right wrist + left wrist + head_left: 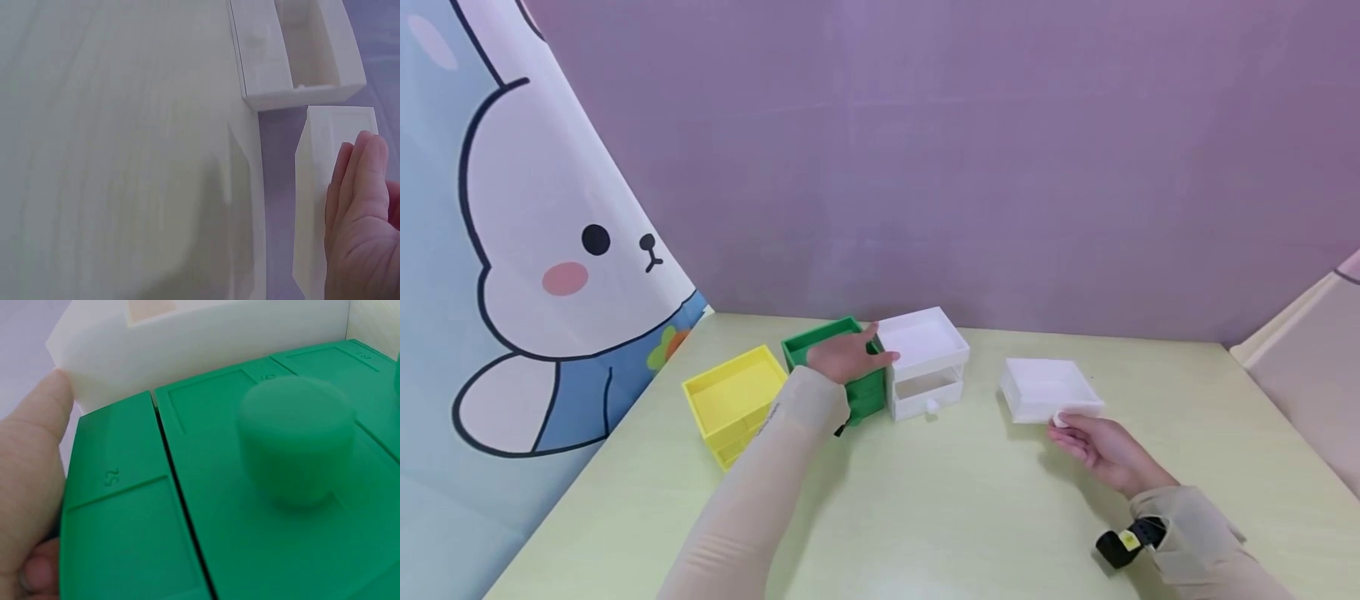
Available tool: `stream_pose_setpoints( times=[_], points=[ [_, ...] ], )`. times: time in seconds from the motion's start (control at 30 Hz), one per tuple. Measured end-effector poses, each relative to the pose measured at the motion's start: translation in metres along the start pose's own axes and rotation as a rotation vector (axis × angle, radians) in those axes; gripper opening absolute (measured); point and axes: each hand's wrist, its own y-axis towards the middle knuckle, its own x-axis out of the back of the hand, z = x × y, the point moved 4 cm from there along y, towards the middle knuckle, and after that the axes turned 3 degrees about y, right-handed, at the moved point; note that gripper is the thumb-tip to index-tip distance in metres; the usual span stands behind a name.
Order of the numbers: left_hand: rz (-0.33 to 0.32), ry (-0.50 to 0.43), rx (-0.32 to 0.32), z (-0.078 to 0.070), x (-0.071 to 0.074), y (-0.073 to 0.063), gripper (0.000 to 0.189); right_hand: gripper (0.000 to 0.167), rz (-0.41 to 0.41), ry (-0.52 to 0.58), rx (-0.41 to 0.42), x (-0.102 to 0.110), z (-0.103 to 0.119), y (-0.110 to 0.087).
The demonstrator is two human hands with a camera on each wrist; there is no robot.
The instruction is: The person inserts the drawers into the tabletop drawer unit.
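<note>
My right hand (1105, 450) pinches the small round knob of a white drawer (1048, 383) between thumb and fingers, right of a white mini cabinet (927, 403). The drawer's shadow falls on the table below it. An open slot shows in the cabinet's front, above a lower drawer with its own knob (932, 407). My left hand (842, 357) reaches over a green drawer cabinet (869, 395), thumb and forefinger spread against the white cabinet's left side. In the left wrist view, one finger touches the white wall (125, 369) beside the green cabinet's knob (297, 440).
A yellow drawer cabinet (737, 390) stands left of the green one, partly behind my left sleeve. The cabinets sit toward the back of the pale table (940, 508), before a purple backdrop (970, 167). A rabbit-print cloth (535, 208) hangs at the left.
</note>
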Motion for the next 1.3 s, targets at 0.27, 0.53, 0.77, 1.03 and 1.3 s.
stream_pose_setpoints(
  times=[0.27,0.53,0.77,1.03,1.3],
  points=[
    [-0.010,-0.017,-0.016,0.001,0.000,-0.001,0.080,0.024,0.048,-0.117,-0.030,-0.021,-0.009,-0.006],
    [-0.004,-0.005,-0.018,0.001,-0.002,-0.001,0.080,0.021,0.098,-0.202,-0.064,-0.040,-0.026,-0.013],
    [-0.044,-0.007,-0.003,0.000,-0.003,-0.004,0.078,0.019,0.136,-0.240,-0.058,-0.056,-0.034,-0.008],
    [-0.056,-0.049,-0.001,0.001,-0.004,-0.005,0.077,0.017,0.143,-0.238,-0.050,-0.071,-0.042,-0.003],
    [-0.060,-0.069,-0.015,0.002,-0.005,-0.005,0.077,0.017,0.137,-0.249,-0.037,-0.083,-0.048,0.000]
  ],
)
